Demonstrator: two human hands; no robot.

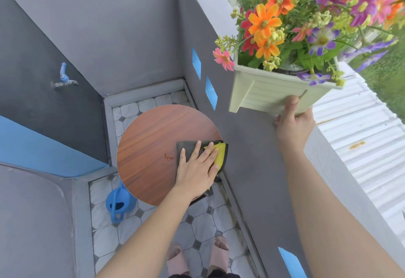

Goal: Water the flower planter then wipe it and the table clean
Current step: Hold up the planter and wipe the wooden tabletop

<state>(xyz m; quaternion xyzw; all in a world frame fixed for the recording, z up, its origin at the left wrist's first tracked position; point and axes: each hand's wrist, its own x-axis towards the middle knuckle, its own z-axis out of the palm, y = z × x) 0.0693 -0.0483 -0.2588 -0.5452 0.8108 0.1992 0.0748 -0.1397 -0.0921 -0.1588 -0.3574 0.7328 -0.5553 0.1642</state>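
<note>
wiping of the table [149,137] is the step in hand, we judge. our left hand [197,163] lies flat on the grey and yellow cloth [186,146] by the tabletop's right edge, fingers straight and spread, pressing down. our right hand [293,124] holds the flower planter [269,93] lifted clear, beyond that right edge, thumb up its front wall, fingers beneath its base. a small mark [168,157] sits just left of the cloth, so the next move likely calls for a sweep leftward over it. the watering can [119,203] stands on the floor.
</note>
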